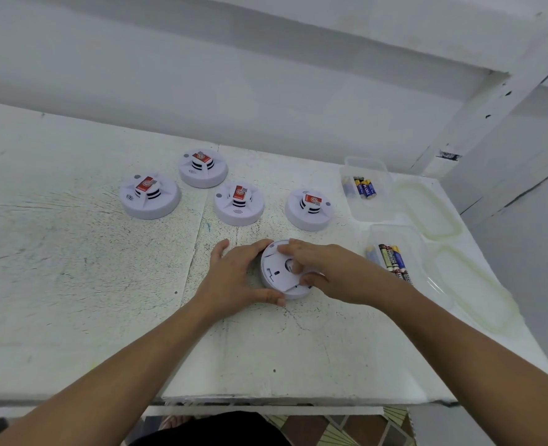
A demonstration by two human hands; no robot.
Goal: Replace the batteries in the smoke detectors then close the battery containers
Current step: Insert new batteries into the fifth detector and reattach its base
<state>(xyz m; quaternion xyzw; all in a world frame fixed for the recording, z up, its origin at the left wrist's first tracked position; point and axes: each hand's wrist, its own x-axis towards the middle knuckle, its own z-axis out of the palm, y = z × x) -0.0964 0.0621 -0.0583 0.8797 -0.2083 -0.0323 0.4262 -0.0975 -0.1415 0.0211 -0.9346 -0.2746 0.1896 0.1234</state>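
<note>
1. We have one detector turned back-up on the table, right between both hands. Every other place is given from it.
2. Our left hand grips its left rim, fingers curled over the far edge and thumb on the near edge, bracing it.
3. Our right hand lies over the back from the right. Its bent fingers are on the plate and its thumb is at the near edge, pinching across it.
4. We cannot tell whether the battery bay under that hand is open or closed, or whether cells are in it.
5. The detector is round, so it has no long axis to line up. The flat back faces up, so we judge any twist runs about an upright axis, right hand turning against the left.
6. Four other detectors sit face-up just beyond it, well apart from our hands.
7. To its right stands a clear tub with batteries. A second tub sits right and farther back.
8. The right hand is nearer both tubs, so we expect it to do the fetching.
</note>
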